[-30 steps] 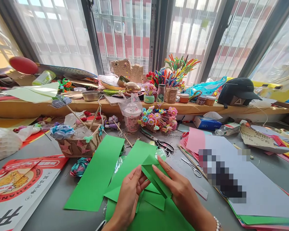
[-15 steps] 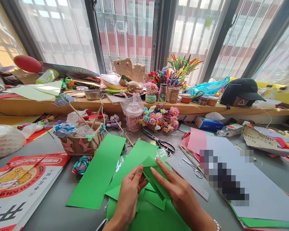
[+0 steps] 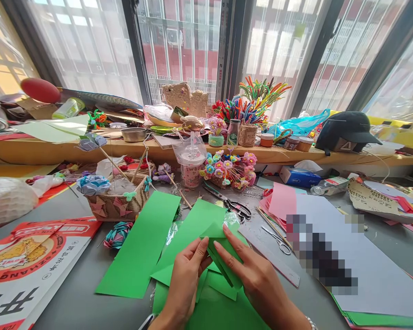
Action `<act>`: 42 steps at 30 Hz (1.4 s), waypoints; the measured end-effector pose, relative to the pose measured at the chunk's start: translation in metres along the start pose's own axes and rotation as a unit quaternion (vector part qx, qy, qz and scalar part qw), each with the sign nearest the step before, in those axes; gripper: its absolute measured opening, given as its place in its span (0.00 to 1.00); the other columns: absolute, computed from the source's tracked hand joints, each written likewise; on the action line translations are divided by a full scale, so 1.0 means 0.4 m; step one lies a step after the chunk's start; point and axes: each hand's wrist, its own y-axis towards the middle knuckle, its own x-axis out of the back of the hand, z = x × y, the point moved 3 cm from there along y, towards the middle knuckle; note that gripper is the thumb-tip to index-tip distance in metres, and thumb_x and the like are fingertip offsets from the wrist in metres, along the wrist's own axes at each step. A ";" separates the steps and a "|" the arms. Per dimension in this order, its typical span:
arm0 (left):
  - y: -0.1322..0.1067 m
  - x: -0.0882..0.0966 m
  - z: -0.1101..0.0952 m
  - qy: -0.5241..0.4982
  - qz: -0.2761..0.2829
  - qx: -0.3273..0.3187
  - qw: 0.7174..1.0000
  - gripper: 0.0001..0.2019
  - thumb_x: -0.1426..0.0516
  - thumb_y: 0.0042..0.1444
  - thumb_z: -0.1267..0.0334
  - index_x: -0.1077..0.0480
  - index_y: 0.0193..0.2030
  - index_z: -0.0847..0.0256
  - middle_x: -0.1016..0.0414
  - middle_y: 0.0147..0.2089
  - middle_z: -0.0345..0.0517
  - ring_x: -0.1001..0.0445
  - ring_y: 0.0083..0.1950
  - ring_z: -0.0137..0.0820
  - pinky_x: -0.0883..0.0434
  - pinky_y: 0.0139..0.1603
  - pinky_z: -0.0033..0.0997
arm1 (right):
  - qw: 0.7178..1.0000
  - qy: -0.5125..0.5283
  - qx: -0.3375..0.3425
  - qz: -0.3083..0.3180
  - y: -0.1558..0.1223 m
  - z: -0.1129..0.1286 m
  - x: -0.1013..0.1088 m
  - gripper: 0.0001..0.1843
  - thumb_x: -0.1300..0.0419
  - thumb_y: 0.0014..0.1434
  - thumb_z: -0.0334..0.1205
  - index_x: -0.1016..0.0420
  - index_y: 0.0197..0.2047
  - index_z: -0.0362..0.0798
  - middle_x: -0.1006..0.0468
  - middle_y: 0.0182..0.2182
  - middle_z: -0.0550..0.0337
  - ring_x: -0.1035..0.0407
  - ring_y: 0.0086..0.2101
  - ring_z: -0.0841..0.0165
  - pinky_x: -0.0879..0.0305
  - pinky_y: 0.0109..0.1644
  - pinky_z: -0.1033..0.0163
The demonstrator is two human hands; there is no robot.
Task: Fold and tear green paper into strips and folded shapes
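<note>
A folded piece of green paper is pinched between both my hands, low in the middle of the head view. My left hand holds its left side with thumb and fingers closed on it. My right hand lies over its right side, fingers pressed onto the fold. Beneath them lie more green sheets, and a long green strip rests to the left on the grey table.
Black-handled scissors, small silver scissors and a ruler lie right of the paper. A basket of paper flowers stands at the left, a red printed sheet at the front left, stacked white and coloured paper at the right.
My right fingers have slid down and pressed the green fold flatter and narrower. The view has shifted slightly; my left hand keeps its grip.
</note>
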 end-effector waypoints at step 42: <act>-0.021 -0.039 -0.013 0.119 0.086 0.042 0.988 0.15 0.41 0.45 0.56 0.25 0.34 0.66 0.22 0.31 0.49 0.26 0.34 0.38 0.30 0.37 0.32 | 0.719 0.512 -0.467 0.052 -0.010 -0.068 -0.017 0.13 0.40 0.47 0.45 0.28 0.32 0.43 0.25 0.28 0.59 0.32 0.31 0.68 0.37 0.29 0.69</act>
